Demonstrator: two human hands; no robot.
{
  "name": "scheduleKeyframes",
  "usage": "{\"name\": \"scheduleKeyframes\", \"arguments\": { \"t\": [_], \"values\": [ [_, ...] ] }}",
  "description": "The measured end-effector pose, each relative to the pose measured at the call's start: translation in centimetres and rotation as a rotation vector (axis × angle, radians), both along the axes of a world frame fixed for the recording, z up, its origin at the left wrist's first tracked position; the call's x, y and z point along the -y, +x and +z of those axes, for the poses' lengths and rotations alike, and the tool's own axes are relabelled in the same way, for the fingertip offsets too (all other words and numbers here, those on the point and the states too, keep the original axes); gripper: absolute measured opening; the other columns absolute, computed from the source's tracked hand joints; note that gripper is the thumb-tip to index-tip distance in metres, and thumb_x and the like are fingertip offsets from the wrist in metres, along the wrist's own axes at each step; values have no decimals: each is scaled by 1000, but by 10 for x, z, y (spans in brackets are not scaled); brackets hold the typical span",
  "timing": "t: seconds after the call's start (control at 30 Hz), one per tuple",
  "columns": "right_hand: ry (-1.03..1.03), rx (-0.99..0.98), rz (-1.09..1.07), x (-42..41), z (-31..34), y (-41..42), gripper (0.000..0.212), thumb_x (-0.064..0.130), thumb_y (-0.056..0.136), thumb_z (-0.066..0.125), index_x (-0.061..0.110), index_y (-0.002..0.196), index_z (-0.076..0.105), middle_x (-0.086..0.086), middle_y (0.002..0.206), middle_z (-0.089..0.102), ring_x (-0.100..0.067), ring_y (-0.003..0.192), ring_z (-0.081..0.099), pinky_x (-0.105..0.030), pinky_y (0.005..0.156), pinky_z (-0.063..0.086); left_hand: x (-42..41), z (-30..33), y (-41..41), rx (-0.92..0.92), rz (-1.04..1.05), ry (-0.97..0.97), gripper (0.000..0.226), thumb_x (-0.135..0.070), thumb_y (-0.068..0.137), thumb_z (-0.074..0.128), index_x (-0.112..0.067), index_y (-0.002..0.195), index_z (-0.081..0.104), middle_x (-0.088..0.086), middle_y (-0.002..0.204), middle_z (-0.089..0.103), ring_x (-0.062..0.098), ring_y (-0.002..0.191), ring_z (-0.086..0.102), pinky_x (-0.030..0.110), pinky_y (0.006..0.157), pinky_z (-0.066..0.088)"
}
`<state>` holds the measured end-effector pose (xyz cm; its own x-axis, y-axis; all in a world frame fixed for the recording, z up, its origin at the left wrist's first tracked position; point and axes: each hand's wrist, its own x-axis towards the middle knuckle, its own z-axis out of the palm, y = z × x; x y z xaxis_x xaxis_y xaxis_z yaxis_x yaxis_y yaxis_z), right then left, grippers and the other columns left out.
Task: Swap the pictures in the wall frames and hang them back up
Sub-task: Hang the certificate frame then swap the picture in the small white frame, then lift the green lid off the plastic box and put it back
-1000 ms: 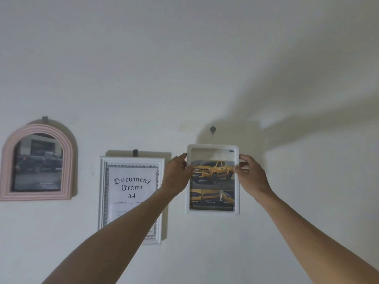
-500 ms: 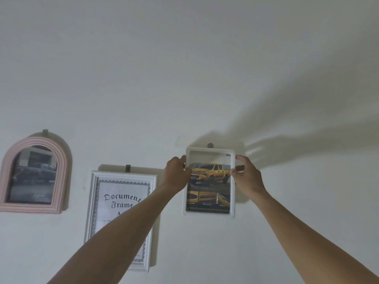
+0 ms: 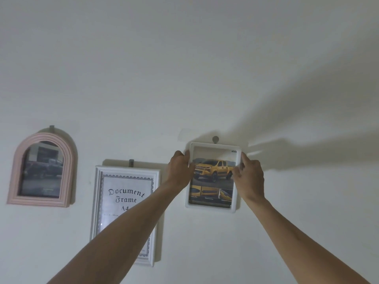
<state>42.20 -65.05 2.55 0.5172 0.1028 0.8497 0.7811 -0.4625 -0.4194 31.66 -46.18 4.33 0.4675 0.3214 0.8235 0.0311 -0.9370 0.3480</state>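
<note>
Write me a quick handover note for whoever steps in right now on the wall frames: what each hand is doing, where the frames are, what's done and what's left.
Left hand grips the left edge of the small white frame; right hand grips its right edge.
That frame, showing a yellow pickup picture, is held against the wall with its top edge just under the wall hook. Whether it has caught is not visible.
The pink arched frame and the white document frame hang on their own hooks.
Left: seat the small frame on the hook, let go, check it hangs straight.
</note>
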Motion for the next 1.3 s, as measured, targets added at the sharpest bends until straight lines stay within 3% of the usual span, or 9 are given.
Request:
{"name": "scheduleKeyframes", "arguments": {
  "t": [0.17, 0.3, 0.43, 0.7, 0.87, 1.0, 1.1, 1.2, 1.3],
  "values": [
    [-42, 24, 19, 2, 0, -1, 49, 13, 98, 52, 16, 145, 41, -13, 93, 56, -21, 82, 51, -24, 62, 35, 3, -3, 0, 17, 18, 17, 21, -24, 94, 53, -9, 108, 57, 9, 91, 54, 29, 79, 57, 39, 68, 51],
    [-79, 32, 2, 3, -3, 6, 53, 11, 97, 50, 15, 149, 37, -11, 96, 62, -16, 81, 45, -20, 57, 31, 5, -5, 0, 51, -2, -5, 17, -22, 92, 54, -9, 103, 58, 8, 86, 53, 29, 76, 54, 34, 63, 42],
    [-81, 15, 16, 3, -1, 7, 51, 15, 99, 49, 16, 148, 37, -12, 97, 62, -16, 83, 45, -26, 69, 35, 5, -5, 0, 69, -16, -34, 16, -19, 90, 56, -8, 101, 59, 9, 87, 55, 29, 77, 55, 37, 66, 48],
    [-79, 31, 18, 3, -1, 4, 48, 13, 97, 53, 15, 144, 42, -12, 99, 61, -24, 88, 56, -26, 69, 36, 2, -6, -1, 78, -45, -40, 15, -20, 90, 59, -7, 98, 60, 8, 85, 55, 28, 77, 53, 32, 63, 40],
    [-28, -28, 63, 6, 2, 3, 44, 23, 90, 64, 15, 131, 51, -9, 106, 62, -26, 94, 61, -26, 75, 43, 0, -8, -4, 104, -81, -64, 18, -17, 89, 58, -7, 103, 61, 9, 88, 58, 27, 81, 56, 40, 72, 50],
    [-28, -59, 76, 13, -2, -2, 52, 26, 90, 66, 12, 136, 46, -10, 112, 60, -25, 97, 61, -27, 80, 45, 2, -10, -5, 106, -77, -90, 19, -20, 89, 60, -5, 100, 60, 10, 88, 58, 28, 81, 56, 41, 75, 49],
    [-31, -56, 80, 20, -6, -6, 52, 29, 90, 67, 12, 135, 48, -9, 113, 60, -24, 98, 60, -28, 80, 43, 6, -14, -7, 116, -89, -115, 30, -24, 90, 62, -6, 115, 59, 10, 97, 59, 27, 86, 58, 36, 78, 49],
    [-12, -87, 91, 28, -15, -9, 56, 35, 88, 67, 16, 137, 47, -6, 116, 60, -23, 101, 61, -37, 88, 51, 12, -27, -10, 166, -112, -158, 51, -23, 92, 63, -3, 136, 47, 13, 116, 54, 25, 99, 58, 30, 84, 45],
    [-21, -134, 62, 37, -33, -10, 57, 41, 87, 65, 21, 137, 45, -2, 120, 59, -21, 104, 61, -44, 90, 51, 20, -53, -12, 243, -105, -154, 52, -19, 90, 63, -2, 137, 45, 14, 118, 51, 26, 104, 55, 34, 89, 47]
  ]
}}
